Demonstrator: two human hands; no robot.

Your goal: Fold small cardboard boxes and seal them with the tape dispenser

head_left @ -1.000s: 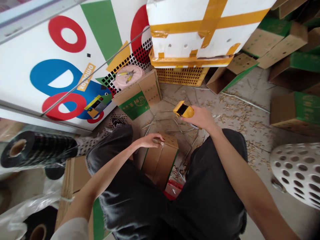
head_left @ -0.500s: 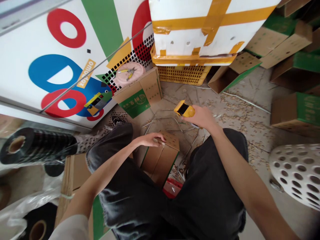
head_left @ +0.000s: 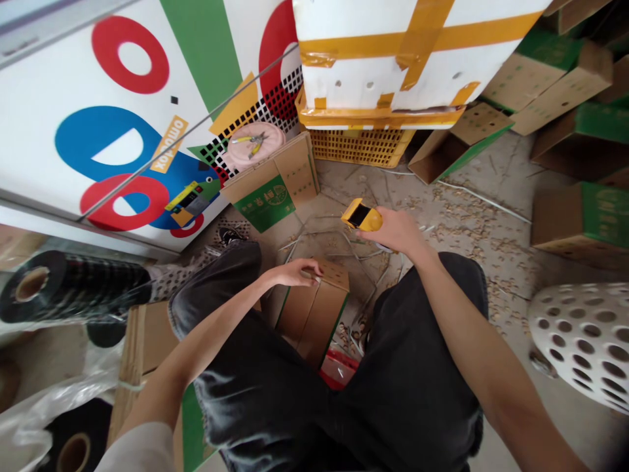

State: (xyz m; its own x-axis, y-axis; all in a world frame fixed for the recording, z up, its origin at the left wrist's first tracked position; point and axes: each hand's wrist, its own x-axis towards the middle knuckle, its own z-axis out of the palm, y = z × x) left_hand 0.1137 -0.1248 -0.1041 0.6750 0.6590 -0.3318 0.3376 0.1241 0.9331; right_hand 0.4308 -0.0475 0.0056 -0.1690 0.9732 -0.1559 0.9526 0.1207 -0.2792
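Note:
My left hand (head_left: 299, 272) has its fingers curled at the top edge of a small cardboard box (head_left: 314, 314), gripping it there. The box is brown with green edges and a row of small holes near its top, and it stands on the floor between my legs. My right hand (head_left: 397, 229) is wrapped round a yellow-and-black hand tool (head_left: 362, 216), held up to the right of the box and apart from it. The tool's exact kind does not show, as my hand covers its lower part. Something red (head_left: 340, 368) lies below the box.
A foam box (head_left: 363, 78) with orange tape sits on a yellow crate (head_left: 358, 145) ahead. Pliers (head_left: 255, 141) lie on a pink stool (head_left: 240, 154). Several cartons (head_left: 560, 216) and a white perforated basket (head_left: 574, 328) stand right; black rolls (head_left: 88, 282) left. Small brown bits litter the floor (head_left: 457, 229).
The small cardboard box has shifted slightly to the left, with my left hand still on its edge. My right hand and the yellow tool have hardly moved.

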